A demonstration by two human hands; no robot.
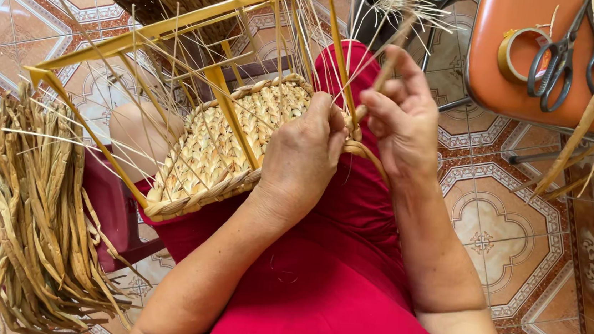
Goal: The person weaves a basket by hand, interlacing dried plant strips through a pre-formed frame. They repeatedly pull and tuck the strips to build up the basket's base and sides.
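A half-woven straw basket (220, 146) on a yellow metal frame (180, 24) rests on my lap, its woven base facing me. My left hand (301, 157) presses on the basket's near corner, fingers curled over the braided rim. My right hand (402, 115) is just beside it, pinching a dried straw strand (391, 60) that runs up and away from the rim. Thin upright stakes stick out of the basket on all sides.
A bundle of dried straw strips (35, 216) lies on a red chair at the left. An orange stool (535, 59) at the upper right holds scissors (557, 61), a tape roll (518, 54) and more strips. Patterned floor tiles surround me.
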